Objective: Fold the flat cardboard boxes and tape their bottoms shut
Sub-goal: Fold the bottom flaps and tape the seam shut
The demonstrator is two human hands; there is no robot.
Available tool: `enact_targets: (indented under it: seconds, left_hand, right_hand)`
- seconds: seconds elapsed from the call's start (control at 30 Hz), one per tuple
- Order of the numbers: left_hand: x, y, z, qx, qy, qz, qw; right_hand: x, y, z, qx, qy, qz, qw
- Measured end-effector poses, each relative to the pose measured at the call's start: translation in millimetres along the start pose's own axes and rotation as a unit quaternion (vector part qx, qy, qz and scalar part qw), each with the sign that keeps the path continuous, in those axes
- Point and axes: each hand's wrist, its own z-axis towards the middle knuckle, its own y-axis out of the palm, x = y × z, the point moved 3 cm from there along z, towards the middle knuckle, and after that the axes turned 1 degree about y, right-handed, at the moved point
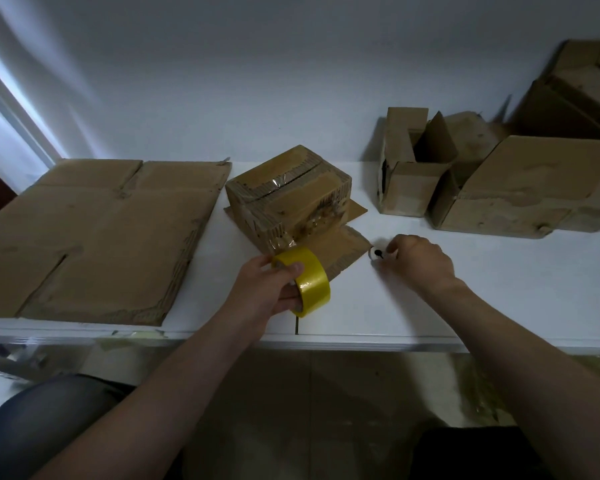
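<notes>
Two bare forearms reach out from low in the view over the white table. The left hand grips the yellow tape roll, thumb over the outer face and fingers curled through its core, wrist cocked back towards the body. A strip of clear tape runs from the roll up to the small box, which sits upside down mid-table, its bottom seam already partly taped and its open flaps splayed flat beneath it.

That box looks light and worn, with stiff panels but frayed, crushable edges; I'd steady it by its side walls, not the flaps. The roll is rigid and slick, best held through the core, as here.

The right hand lies knuckles-up just right of the box, fingers curled round a small white-and-black object; it may be a cutter, but I can't tell.

A flat cardboard sheet waits on the left, with folded boxes on the right.
</notes>
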Motion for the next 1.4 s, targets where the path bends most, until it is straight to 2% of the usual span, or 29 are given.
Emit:
enact_targets:
  seconds: [0.2,0.3,0.37,0.43,0.5,0.6,0.73,0.87,1.13,1.4]
  left_hand:
    - [-0.8,-2.2,1.3,0.003,0.003,-0.001,1.000]
    - [-1.0,-2.0,1.7,0.000,0.003,0.000,1.000]
    - [-0.7,-1.1,1.2,-0.003,0.007,0.003,1.000]
    - [-0.4,-0.1,0.6,-0.007,0.006,0.007,1.000]
    - [-0.7,0.0,-0.4,-0.010,0.000,0.004,1.000]
    - [-1.6,-1.7,-2.0,-0.012,-0.008,-0.009,1.000]
    - [-1.0,-2.6,-5.7,-0.029,-0.016,-0.020,0.999]
    - [-1.0,-4.2,-9.0,-0.034,-0.018,-0.034,0.999]
    - [0.4,-6.9,-11.9,-0.034,-0.020,-0.029,0.999]
    - [2.9,-7.5,-15.3,-0.044,-0.022,-0.029,0.998]
  right_hand:
    - [8.5,5.1,6.4,-0.007,0.042,0.087,0.995]
    - [11.4,-6.8,4.0,0.025,0.039,0.116,0.992]
    - [4.6,-17.7,-1.8,0.057,-0.003,0.183,0.981]
    - [-13.8,-29.9,-12.3,0.068,-0.089,0.253,0.961]
    - [-37.6,-39.9,-23.3,0.071,-0.176,0.282,0.940]
    - [-70.9,-51.8,-35.4,0.079,-0.249,0.298,0.918]
    - [-109.4,-54.7,-41.7,0.071,-0.394,0.212,0.891]
    - [-130.0,-42.2,-36.2,0.040,-0.450,0.122,0.884]
    - [-139.8,-35.2,-32.2,0.044,-0.463,0.073,0.882]
    - [-143.8,-36.0,-39.8,0.101,-0.446,-0.029,0.889]
